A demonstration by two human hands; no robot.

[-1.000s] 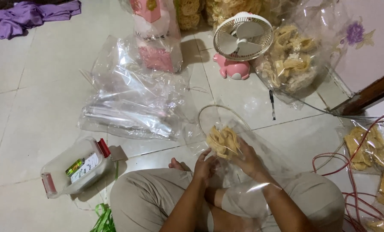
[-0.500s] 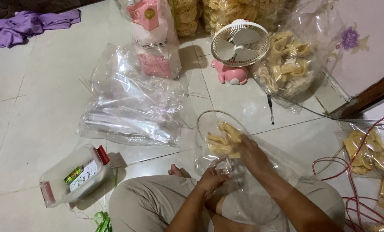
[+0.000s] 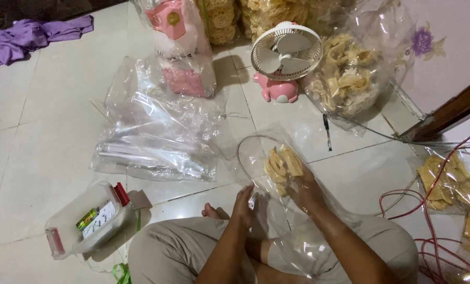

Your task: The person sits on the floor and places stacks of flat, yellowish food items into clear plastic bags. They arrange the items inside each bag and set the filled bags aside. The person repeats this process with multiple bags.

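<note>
Right hand (image 3: 306, 185) is closed around a bunch of yellow crackers (image 3: 279, 164), reaching inside a clear plastic bag (image 3: 256, 152); fingers curl over the crackers, partly blurred through the film. Left hand (image 3: 244, 205) pinches the near edge of the bag's mouth, fingers pressed together on the plastic, holding it open. Bag mouth is a rounded loop tilted up and away from the person; the bag's body runs back over the right forearm and the lap.

Bag sits on the tiled floor (image 3: 45, 126) just ahead of the crossed legs, between the knees.

Containers around it:
- Large clear sack (image 3: 350, 79) beyond the bag, right of the small white fan (image 3: 286, 52) on its pink base: loosely full of pale yellow crackers, top open.
- More cracker-filled bags (image 3: 229, 21) along the top edge, behind the fan.
- Filled small bags (image 3: 447, 181) at far right, yellow crackers inside, red cable (image 3: 429, 205) looping over and beside them.
- Pile of empty clear bags (image 3: 156, 131) left of centre, flat and crumpled.
- Pink and white package (image 3: 179, 47) standing behind that pile, wrapped in plastic.
- Clear plastic box (image 3: 85, 218) with red latches at lower left, tipped on its side; a small printed card or packet inside, rest cannot tell.

Purple cloth (image 3: 30, 37) at top left, well apart from the rest.
</note>
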